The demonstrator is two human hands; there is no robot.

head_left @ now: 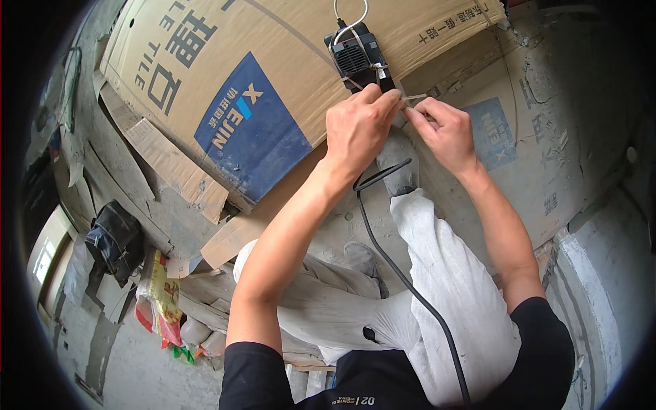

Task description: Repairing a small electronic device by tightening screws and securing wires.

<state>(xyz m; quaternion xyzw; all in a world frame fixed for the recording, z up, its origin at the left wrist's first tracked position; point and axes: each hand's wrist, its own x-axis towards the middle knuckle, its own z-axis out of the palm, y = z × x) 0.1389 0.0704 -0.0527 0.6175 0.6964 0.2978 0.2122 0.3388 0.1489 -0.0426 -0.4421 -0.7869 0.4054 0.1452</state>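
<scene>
A black device with a slotted vent housing (352,59), perhaps a power tool, lies on a large printed cardboard sheet (301,89). A white cord (367,11) loops from its far end, and pale ties circle its body. At its near end my left hand (357,126) is closed, thumb and fingers pinched together; what they grip is hidden. Just to the right, my right hand (444,133) pinches a thin pale strip (414,97) that spans the small gap between both hands' fingertips. A black cable (389,256) bends below the hands and runs down over my right leg.
My shoes (400,160) stand by the cardboard's near edge. More dusty cardboard (492,137) covers the floor at right. Far left sit a black bag (115,242) and a yellow-red sack (160,297). A torn cardboard strip (174,167) lies along the sheet's left edge.
</scene>
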